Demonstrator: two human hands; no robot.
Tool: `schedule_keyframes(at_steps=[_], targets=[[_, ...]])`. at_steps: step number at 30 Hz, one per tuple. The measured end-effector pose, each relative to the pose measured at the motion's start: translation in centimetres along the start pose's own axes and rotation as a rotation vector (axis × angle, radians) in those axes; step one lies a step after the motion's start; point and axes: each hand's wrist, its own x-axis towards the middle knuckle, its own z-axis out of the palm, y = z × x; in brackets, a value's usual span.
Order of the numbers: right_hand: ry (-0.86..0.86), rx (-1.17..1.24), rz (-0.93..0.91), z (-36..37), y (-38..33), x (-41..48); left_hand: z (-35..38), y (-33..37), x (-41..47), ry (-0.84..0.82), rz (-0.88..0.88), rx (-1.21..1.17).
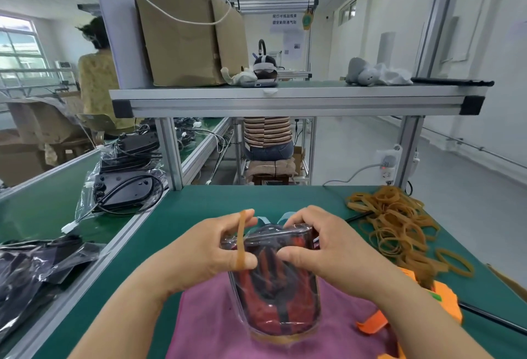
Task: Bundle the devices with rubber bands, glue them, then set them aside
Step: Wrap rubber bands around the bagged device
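While left hand (216, 247) holds rubber band (241, 240) stretched over bagged device (278, 281), right hand (322, 247) grips it, far sign (286, 20) illegible

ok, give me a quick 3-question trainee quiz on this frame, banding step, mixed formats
1. Multiple choice: which hand is stretching the rubber band over the bagged device? A left, B right, C neither.
2. True or false: the pile of spare rubber bands lies to the person's left.
3. Short answer: what lies under the near end of the device?
Key: 1 A, the left hand. 2 false, the pile is to the right. 3 a pink cloth.
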Motion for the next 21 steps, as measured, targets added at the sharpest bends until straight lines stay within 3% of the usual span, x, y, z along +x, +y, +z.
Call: schedule_keyframes(at_steps=[6, 9, 12, 21], targets=[[-0.049, -0.095, 0.037, -1.5, -0.8, -0.5, 0.9, 0.5, 0.6, 0.008, -0.011, -0.038], [0.055, -0.154, -0.163, -2.2, -2.7, -0.1, 1.6, 1.3, 1.1, -0.012, 0.005, 0.018], [-0.047, -0.264, -0.29, -1.9, -4.4, 1.2, 1.9, 1.7, 1.4, -0.052, 0.027, 0.048], [-0.251, -0.474, -0.32, -1.9, -4.6, 4.4, 1.7, 1.1, 1.5, -0.049, 0.015, 0.005]])
